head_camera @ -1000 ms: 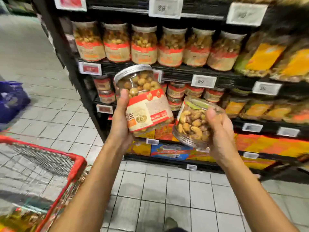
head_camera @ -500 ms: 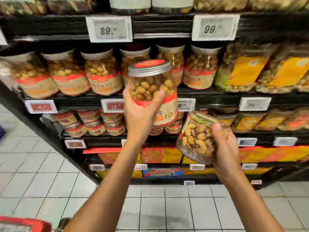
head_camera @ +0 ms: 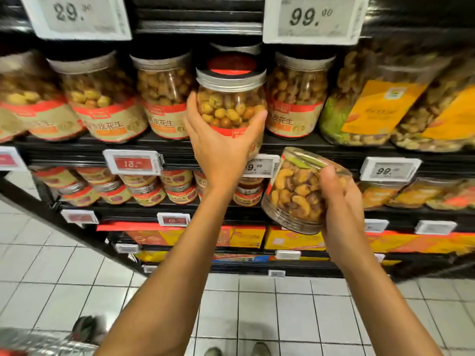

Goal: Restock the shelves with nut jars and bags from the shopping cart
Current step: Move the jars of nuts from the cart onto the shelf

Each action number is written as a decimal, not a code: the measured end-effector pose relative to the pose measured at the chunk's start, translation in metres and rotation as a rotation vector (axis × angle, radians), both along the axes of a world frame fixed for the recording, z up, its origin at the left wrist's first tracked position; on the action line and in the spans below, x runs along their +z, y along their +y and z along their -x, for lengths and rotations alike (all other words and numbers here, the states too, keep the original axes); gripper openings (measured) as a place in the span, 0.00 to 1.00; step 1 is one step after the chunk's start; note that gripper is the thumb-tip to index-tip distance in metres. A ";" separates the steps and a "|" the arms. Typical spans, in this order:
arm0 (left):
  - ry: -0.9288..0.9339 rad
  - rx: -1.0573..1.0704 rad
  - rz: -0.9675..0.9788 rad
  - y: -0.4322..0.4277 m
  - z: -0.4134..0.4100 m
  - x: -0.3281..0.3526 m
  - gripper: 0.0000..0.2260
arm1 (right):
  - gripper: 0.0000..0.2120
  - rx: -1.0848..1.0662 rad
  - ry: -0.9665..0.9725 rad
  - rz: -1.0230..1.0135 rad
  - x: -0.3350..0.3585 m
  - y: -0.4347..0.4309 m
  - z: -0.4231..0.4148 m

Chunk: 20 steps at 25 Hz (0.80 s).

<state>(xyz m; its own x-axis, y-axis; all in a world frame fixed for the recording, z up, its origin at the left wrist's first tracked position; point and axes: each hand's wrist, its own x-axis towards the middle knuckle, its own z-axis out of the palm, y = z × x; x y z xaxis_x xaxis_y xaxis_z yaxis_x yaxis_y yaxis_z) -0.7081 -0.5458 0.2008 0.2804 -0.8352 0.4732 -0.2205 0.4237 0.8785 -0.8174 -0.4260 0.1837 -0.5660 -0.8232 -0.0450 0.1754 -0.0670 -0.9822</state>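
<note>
Left hand (head_camera: 221, 147) now higher, closer to shelf than half second ago, camera nearer too. Fingers wrap lower half of clear plastic peanut jar, silver screw lid, red-beige label (head_camera: 231, 104). Jar upright at black shelf edge (head_camera: 77, 147), aimed at gap in matching jar row (head_camera: 110, 106), likely to slide in. Right hand (head_camera: 341, 201) grips clear round cashew tub (head_camera: 295, 191), tilted, held low, probably next. Row labels read "皮花生". Tags: "29." (head_camera: 77, 14), "99.00" (head_camera: 311, 16), red "13." (head_camera: 132, 163). Orange-labelled nut bags (head_camera: 372, 104) at right.
</note>
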 end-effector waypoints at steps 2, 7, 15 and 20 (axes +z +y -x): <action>-0.015 0.013 -0.034 -0.004 0.010 -0.002 0.48 | 0.42 0.037 0.005 -0.004 0.002 -0.003 0.008; -0.158 0.004 0.038 0.006 0.006 -0.012 0.40 | 0.34 0.127 0.010 -0.017 0.005 -0.011 0.022; -0.825 -0.033 0.414 0.028 -0.013 -0.053 0.20 | 0.29 0.165 0.016 0.058 0.020 -0.025 0.027; -0.745 -0.066 0.380 0.011 -0.031 -0.053 0.20 | 0.28 0.171 0.029 0.067 0.020 -0.024 0.026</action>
